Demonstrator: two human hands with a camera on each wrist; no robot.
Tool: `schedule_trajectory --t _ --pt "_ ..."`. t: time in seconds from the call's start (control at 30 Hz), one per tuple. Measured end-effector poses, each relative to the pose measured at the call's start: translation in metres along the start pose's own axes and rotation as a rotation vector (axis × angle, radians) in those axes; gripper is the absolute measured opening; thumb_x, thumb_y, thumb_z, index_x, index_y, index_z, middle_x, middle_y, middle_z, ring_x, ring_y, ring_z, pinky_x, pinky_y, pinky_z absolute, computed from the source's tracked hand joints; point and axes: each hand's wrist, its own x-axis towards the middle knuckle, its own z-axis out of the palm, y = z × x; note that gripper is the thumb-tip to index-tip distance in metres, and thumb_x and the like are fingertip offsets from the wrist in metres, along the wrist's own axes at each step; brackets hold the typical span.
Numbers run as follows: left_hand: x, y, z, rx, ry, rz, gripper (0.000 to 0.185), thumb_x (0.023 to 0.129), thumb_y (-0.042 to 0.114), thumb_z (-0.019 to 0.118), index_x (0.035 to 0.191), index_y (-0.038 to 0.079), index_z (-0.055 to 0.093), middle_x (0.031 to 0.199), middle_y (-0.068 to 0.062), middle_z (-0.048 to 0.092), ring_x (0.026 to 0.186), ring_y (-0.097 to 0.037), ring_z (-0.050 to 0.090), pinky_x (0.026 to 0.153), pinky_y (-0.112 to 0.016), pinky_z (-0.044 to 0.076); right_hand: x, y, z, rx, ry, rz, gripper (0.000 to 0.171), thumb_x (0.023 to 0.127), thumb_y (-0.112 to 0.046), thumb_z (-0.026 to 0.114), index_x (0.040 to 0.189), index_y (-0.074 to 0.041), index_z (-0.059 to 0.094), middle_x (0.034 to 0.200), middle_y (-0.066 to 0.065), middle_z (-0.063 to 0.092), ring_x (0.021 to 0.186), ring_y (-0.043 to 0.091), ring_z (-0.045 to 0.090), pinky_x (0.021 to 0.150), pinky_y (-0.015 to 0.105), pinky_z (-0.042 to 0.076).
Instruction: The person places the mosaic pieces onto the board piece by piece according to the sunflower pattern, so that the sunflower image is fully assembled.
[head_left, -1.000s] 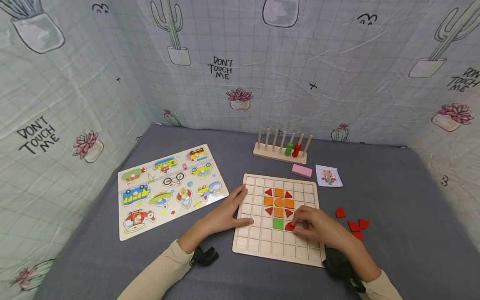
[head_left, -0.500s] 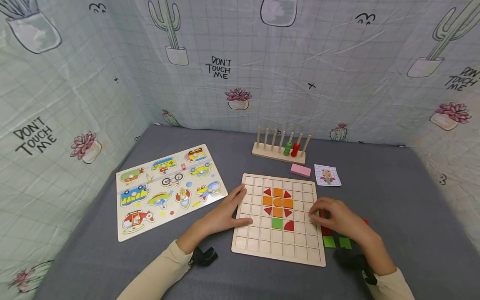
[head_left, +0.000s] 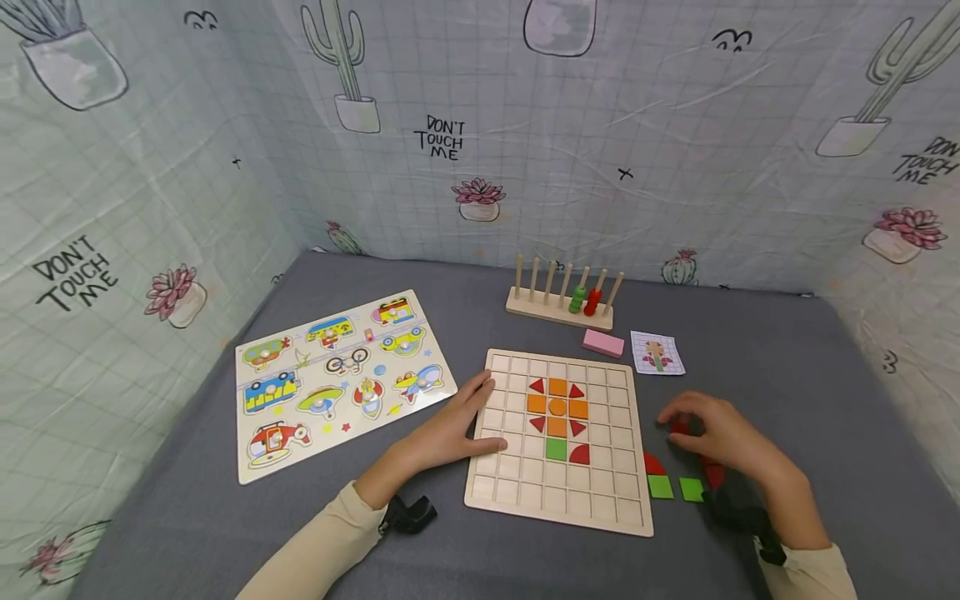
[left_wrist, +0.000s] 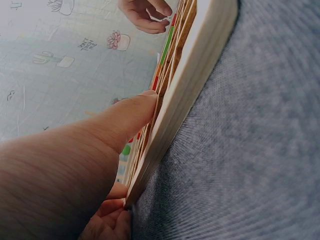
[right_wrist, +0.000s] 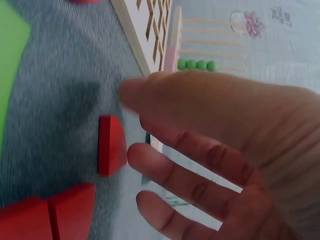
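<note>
My left hand [head_left: 447, 427] rests at the left edge of a wooden grid board [head_left: 517, 487], its thumb [left_wrist: 137, 107] lying over the rim. On the board are orange squares, an orange circle [head_left: 557, 407], red triangles, a green square [head_left: 556, 449] and a red quarter-circle [head_left: 580, 454]. Right of the board, my right hand [head_left: 716, 433] hovers with spread fingers around a red quarter-circle piece [right_wrist: 111, 145] on the cloth. In the right wrist view the fingertips are close to this piece, with nothing held between them. My palm partly covers other red pieces [right_wrist: 72, 212] in the head view.
Two green squares [head_left: 660, 487] and a red piece [head_left: 654, 463] lie beside the board's right edge. Behind it stand a peg rack [head_left: 555, 308] with green and red beads, a pink block [head_left: 603, 342] and a pattern card [head_left: 657, 353]. A vehicle puzzle [head_left: 345, 379] lies at left.
My right hand has let go of the red quarter-circle on the board, right of the green square, and moved right to the loose red pieces. My left hand has stayed in place.
</note>
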Motion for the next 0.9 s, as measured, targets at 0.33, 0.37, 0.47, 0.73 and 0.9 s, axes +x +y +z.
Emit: schedule_trajectory --t 0.33,0.37,0.47,0.73,0.9 --pt "0.0005 0.0006 0.0006 0.017 0.001 0.002 0.094 0.089 0.04 0.071 0.155 0.001 0.017 0.163 -0.012 0.007 0.149 -0.027 0.013 0.115 -0.046 0.025 -0.0035 0.0064 -0.0039 0.008 -0.071 0.073 0.026 0.074 0.011 0.073 0.094 -0.006 0.07 0.097 0.004 0.062 0.082 0.016 0.056 0.072 0.033 0.052" --pt "0.0007 0.0006 0.0005 0.016 0.001 0.003 0.094 0.089 0.04 0.071 0.155 0.001 0.017 0.163 -0.012 0.007 0.149 -0.027 0.013 0.115 -0.046 0.025 -0.0033 0.0065 -0.0033 0.013 -0.067 0.073 0.026 0.074 0.011 0.073 0.094 -0.005 0.07 0.096 0.004 0.062 0.081 0.015 0.056 0.071 0.033 0.053" --pt "0.0008 0.0004 0.0005 0.016 0.002 0.006 0.093 0.089 0.04 0.071 0.155 0.001 0.017 0.163 -0.012 0.007 0.149 -0.027 0.013 0.115 -0.046 0.025 -0.0026 0.0072 -0.0014 0.018 -0.054 0.069 0.024 0.075 0.009 0.075 0.095 -0.003 0.07 0.093 0.004 0.061 0.076 0.012 0.055 0.067 0.03 0.052" --pt "0.0009 -0.0003 0.0003 0.018 0.002 0.011 0.094 0.089 0.04 0.071 0.155 0.001 0.018 0.163 -0.012 0.007 0.149 -0.027 0.013 0.116 -0.046 0.024 -0.0018 0.0047 0.0012 0.062 -0.069 0.092 0.026 0.077 0.004 0.077 0.101 0.003 0.068 0.089 0.003 0.057 0.073 0.008 0.055 0.066 0.028 0.052" --pt "0.0008 -0.0008 0.0003 0.008 -0.003 0.005 0.094 0.089 0.041 0.071 0.155 0.001 0.017 0.164 -0.011 0.006 0.149 -0.026 0.013 0.115 -0.046 0.024 -0.0007 0.0044 0.0015 0.037 -0.075 0.11 0.025 0.078 0.002 0.076 0.102 0.002 0.068 0.088 0.003 0.056 0.07 0.006 0.05 0.061 0.026 0.047"
